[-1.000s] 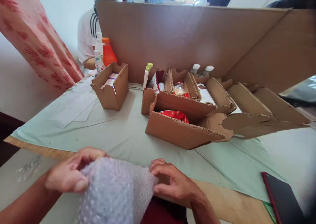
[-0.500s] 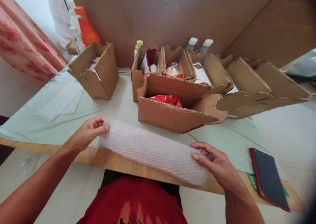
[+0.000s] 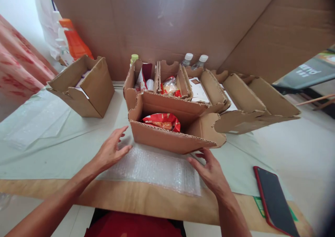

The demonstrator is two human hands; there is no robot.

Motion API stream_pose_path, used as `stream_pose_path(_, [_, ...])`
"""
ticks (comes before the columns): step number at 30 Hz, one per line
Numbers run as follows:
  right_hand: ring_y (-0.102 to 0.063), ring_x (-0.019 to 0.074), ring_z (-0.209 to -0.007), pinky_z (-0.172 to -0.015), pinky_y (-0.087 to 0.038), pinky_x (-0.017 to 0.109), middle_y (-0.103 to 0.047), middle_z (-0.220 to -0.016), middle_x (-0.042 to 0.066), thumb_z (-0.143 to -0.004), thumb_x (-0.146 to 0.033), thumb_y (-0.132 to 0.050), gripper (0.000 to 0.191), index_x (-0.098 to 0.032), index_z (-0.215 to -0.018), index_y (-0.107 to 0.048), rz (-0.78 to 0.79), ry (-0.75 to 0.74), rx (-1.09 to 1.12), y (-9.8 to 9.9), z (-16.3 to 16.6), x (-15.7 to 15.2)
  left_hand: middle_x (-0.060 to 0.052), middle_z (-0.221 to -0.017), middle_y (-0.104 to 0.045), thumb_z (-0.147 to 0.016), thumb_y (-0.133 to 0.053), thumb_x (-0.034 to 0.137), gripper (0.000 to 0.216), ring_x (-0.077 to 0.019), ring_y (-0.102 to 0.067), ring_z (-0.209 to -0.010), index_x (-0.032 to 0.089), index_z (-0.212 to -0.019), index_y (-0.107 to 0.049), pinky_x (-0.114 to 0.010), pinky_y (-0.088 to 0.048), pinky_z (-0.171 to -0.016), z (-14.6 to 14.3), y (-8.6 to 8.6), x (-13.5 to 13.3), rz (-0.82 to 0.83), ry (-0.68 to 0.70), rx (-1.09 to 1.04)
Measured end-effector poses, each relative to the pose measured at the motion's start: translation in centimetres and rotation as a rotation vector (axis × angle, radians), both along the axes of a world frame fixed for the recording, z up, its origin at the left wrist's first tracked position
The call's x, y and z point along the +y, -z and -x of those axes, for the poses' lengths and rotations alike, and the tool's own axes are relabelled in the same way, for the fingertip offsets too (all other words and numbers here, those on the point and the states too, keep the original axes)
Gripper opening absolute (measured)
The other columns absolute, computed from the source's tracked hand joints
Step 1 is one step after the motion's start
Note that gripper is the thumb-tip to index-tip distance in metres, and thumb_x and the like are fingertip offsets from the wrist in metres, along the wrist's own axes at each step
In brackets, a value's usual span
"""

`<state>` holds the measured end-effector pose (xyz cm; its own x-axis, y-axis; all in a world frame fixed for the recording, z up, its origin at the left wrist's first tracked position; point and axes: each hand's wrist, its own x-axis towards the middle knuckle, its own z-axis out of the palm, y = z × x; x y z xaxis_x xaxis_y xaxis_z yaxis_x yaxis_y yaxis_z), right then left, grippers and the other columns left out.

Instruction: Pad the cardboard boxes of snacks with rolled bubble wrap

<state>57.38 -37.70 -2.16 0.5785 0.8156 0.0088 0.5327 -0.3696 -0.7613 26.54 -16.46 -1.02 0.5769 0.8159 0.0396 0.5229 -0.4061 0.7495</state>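
A strip of bubble wrap (image 3: 157, 169) lies flat along the table's front, its far edge close under the front cardboard box (image 3: 167, 139). My left hand (image 3: 112, 150) hovers by the strip's left end, fingers apart and holding nothing. At the right end is my right hand (image 3: 206, 165), thumb and fingers spread, its fingertips close to the box's lower front edge; whether they touch it I cannot tell. Inside that box sits a red printed packet (image 3: 163, 121).
Behind stands a row of open cardboard boxes (image 3: 192, 97) holding packets and white items. A separate cardboard box (image 3: 98, 87) is at left, near clear plastic sheets (image 3: 36, 122) and an orange bottle (image 3: 75, 41). A phone (image 3: 276, 198) lies at the right front edge.
Both hands have let go of the bubble wrap, which has gone from being held up at the table edge to lying flat on the table. The view has shifted somewhat.
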Motion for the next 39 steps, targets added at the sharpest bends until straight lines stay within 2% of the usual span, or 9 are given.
stream_pose_path(3, [-0.070, 0.0291, -0.087, -0.074, -0.053, 0.039, -0.075, -0.092, 0.013, -0.077, -0.065, -0.066, 0.047, -0.020, -0.091, -0.064, 0.005, -0.001, -0.020, 0.3, 0.4, 2.1, -0.009, -0.117, -0.070, -0.083, -0.061, 0.041, 0.050, -0.0230, -0.068, -0.082, 0.023, -0.129, -0.056, -0.031, -0.051, -0.061, -2.6, 0.6, -0.7, 0.018, 0.063, 0.002])
stream_pose_path(6, [-0.069, 0.0284, -0.079, -0.069, -0.051, 0.038, -0.075, -0.085, 0.013, -0.079, -0.061, -0.065, 0.042, -0.019, -0.084, -0.065, -0.035, 0.027, -0.012, 0.7, 0.9, 3.7, -0.004, -0.094, -0.070, -0.088, -0.055, 0.038, 0.025, -0.0174, -0.061, -0.063, 0.022, -0.106, -0.059, -0.031, -0.049, -0.060, -3.1, 1.3, -1.6, -0.038, -0.022, 0.014])
stream_pose_path(17, [-0.070, 0.0270, -0.076, -0.065, -0.054, 0.038, -0.074, -0.081, 0.010, -0.077, -0.056, -0.067, 0.036, -0.021, -0.084, -0.061, -0.128, -0.022, 0.052, 0.4, 1.9, 6.7, -0.004, -0.090, -0.071, -0.092, -0.052, 0.035, 0.020, -0.0208, -0.069, -0.078, 0.020, -0.103, -0.060, -0.029, -0.052, -0.058, -2.6, 1.9, -0.7, -0.128, -0.117, -0.046])
stream_pose_path(24, [-0.071, 0.0253, -0.098, -0.082, -0.058, 0.041, -0.072, -0.120, 0.013, -0.088, -0.043, -0.063, 0.038, -0.020, -0.118, -0.064, -0.167, 0.017, -0.015, -0.6, 0.7, 1.9, -0.016, -0.136, -0.064, -0.093, -0.061, 0.033, 0.067, -0.0285, -0.066, -0.115, 0.019, -0.153, -0.034, -0.041, -0.060, -0.085, 1.1, 1.6, -3.2, -0.284, -0.127, -0.039])
stream_pose_path(27, [-0.069, 0.0255, -0.110, -0.089, -0.057, 0.043, -0.073, -0.122, 0.012, -0.096, -0.031, -0.056, 0.028, -0.022, -0.120, -0.067, -0.203, -0.028, -0.200, -0.7, 3.5, 0.0, -0.014, -0.132, -0.064, -0.097, -0.056, 0.022, 0.041, -0.0281, -0.062, -0.120, 0.021, -0.139, -0.052, -0.043, -0.057, -0.095, 1.6, 1.2, -5.8, -0.426, 0.045, -0.028])
stream_pose_path(30, [-0.066, 0.0261, -0.117, -0.099, -0.054, 0.046, -0.071, -0.127, 0.012, -0.098, -0.018, -0.051, 0.029, -0.021, -0.120, -0.068, -0.186, -0.347, -0.353, -0.3, 9.3, 1.1, -0.012, -0.121, -0.069, -0.097, -0.050, 0.011, 0.028, -0.0270, -0.063, -0.111, 0.019, -0.119, -0.065, -0.044, -0.055, -0.095, 0.4, 1.3, -7.7, -0.502, 0.255, 0.019])
stream_pose_path(33, [-0.059, 0.0302, -0.127, -0.101, -0.052, 0.047, -0.063, -0.142, 0.015, -0.093, -0.014, -0.057, 0.035, -0.016, -0.127, -0.066, -0.053, -0.558, -0.448, 0.7, 14.0, 3.5, -0.013, -0.110, -0.071, -0.096, -0.048, 0.010, 0.026, -0.0291, -0.064, -0.098, 0.016, -0.110, -0.069, -0.047, -0.056, -0.087, -0.3, 2.1, -7.6, -0.515, 0.288, 0.172])
stream_pose_path(36, [-0.055, 0.0323, -0.133, -0.103, -0.050, 0.049, -0.058, -0.147, 0.017, -0.094, -0.020, -0.060, 0.038, -0.014, -0.132, -0.064, 0.009, -0.557, -0.518, 2.3, 13.9, 3.4, -0.015, -0.107, -0.071, -0.095, -0.049, 0.013, 0.025, -0.0305, -0.063, -0.096, 0.014, -0.109, -0.070, -0.049, -0.056, -0.085, 0.9, 3.1, -6.2, -0.498, 0.257, 0.253])
stream_pose_path(39, [-0.054, 0.0332, -0.136, -0.104, -0.049, 0.051, -0.059, -0.147, 0.016, -0.099, -0.030, -0.055, 0.039, -0.016, -0.134, -0.063, 0.007, -0.424, -0.597, 4.0, 9.5, -0.8, -0.013, -0.116, -0.069, -0.095, -0.050, 0.015, 0.027, -0.0299, -0.063, -0.103, 0.016, -0.113, -0.070, -0.047, -0.055, -0.088, 2.6, 3.9, -5.3, -0.430, 0.264, 0.197])
